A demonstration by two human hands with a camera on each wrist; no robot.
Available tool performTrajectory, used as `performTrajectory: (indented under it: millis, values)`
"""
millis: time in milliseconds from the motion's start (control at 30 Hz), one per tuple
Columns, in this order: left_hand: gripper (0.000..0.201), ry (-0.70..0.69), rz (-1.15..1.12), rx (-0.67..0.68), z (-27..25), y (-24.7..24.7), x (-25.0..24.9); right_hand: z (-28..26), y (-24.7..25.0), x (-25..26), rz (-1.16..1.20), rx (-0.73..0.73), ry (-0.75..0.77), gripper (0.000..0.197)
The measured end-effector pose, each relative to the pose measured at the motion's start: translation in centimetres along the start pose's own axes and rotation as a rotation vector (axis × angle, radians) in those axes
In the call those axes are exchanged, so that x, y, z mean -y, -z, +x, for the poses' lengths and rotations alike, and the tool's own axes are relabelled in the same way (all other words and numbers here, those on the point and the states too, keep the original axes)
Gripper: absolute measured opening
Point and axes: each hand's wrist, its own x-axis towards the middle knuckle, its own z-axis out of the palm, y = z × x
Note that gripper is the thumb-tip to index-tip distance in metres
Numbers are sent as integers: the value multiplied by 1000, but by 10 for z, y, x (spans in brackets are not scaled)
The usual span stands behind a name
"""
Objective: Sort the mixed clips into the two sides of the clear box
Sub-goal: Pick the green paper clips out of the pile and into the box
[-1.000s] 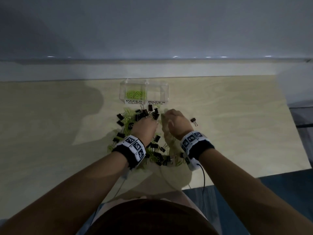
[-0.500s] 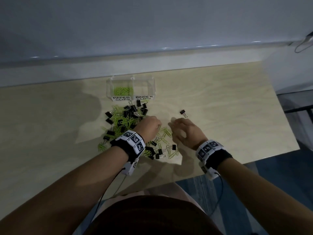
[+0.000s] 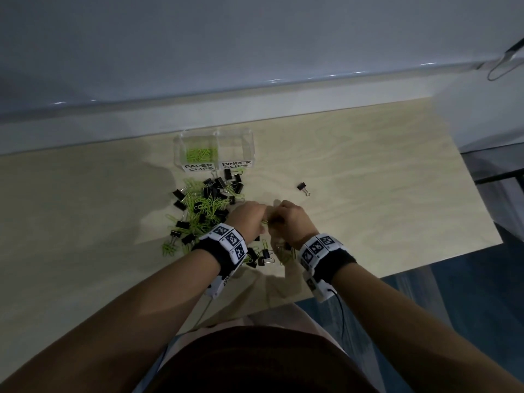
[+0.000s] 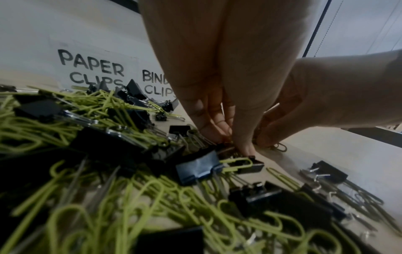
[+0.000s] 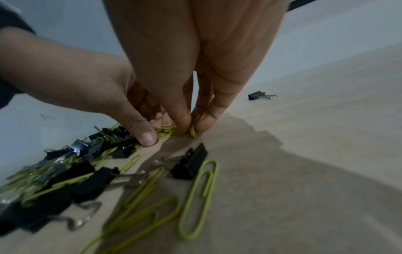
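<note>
head view: from above, facing down and forward over the clear box [image 3: 214,150], taking in the whole tabletop from far off. left wrist view: low and close in front of that box [image 4: 93,68], facing its labels. right wrist view: low, right of the box, facing a lone binder clip [image 5: 261,95]. shared by all: the clip pile [image 3: 204,211].

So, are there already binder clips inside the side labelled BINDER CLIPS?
No, the BINDER CLIPS side looks empty; only green paper clips lie in the other side.

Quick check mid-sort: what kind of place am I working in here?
Probably an office or lab bench: a pale wooden table against a plain wall, a labelled clear box, and a pile of clips.
</note>
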Motion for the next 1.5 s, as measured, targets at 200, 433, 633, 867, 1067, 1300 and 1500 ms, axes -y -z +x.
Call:
performTrajectory:
  millis: [200, 433, 633, 867, 1067, 1300, 1500]
  values:
    - [15, 29, 73, 70, 1, 3, -1, 10, 2, -6, -13, 71, -39, 12]
    - [13, 16, -64, 64, 3, 15, 8, 20, 14, -15, 194, 14, -190, 22]
    - [5, 61, -510, -143, -5, 58, 51, 66, 42, 15, 446, -3, -227, 18]
    - [1, 244, -720, -540, 6, 118, 98, 146, 46, 92, 501, -89, -180, 3]
    - [12, 234, -358, -601, 21, 125, 109, 168, 34, 121, 127, -24, -49, 21]
    - [6, 26, -126, -434, -28, 66, 59, 75, 37, 56, -96, 60, 41, 13]
    - [21, 21, 13, -108, -36, 3, 24, 0, -14, 23, 4, 115, -134, 9]
